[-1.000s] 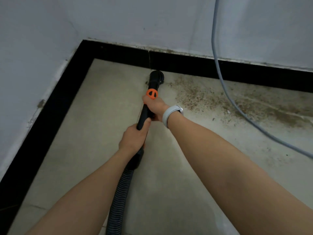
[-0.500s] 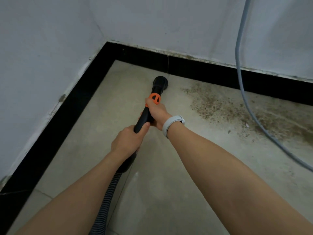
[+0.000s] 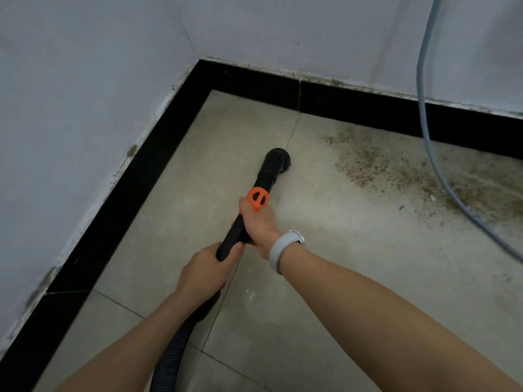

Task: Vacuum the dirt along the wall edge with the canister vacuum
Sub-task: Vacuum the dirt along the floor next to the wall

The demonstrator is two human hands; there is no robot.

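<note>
Both hands grip the black vacuum wand (image 3: 246, 222), the right hand (image 3: 259, 222) forward by the orange collar (image 3: 257, 198) and the left hand (image 3: 205, 271) behind, fingers wrapped shut around it. Its nozzle (image 3: 276, 161) rests on clean tile floor (image 3: 325, 292) near the corner, left of the dirt (image 3: 396, 168) along the black skirting (image 3: 353, 108), so the next pass likely calls for sweeping right while keeping clear of the grey cable (image 3: 430, 154).

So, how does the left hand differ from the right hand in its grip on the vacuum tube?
The right hand grips higher on the vacuum tube, beside the orange dial; the left hand grips lower, near the ribbed hose. The right wrist wears a white band; the left wrist is bare. Both are closed around the tube.
</note>
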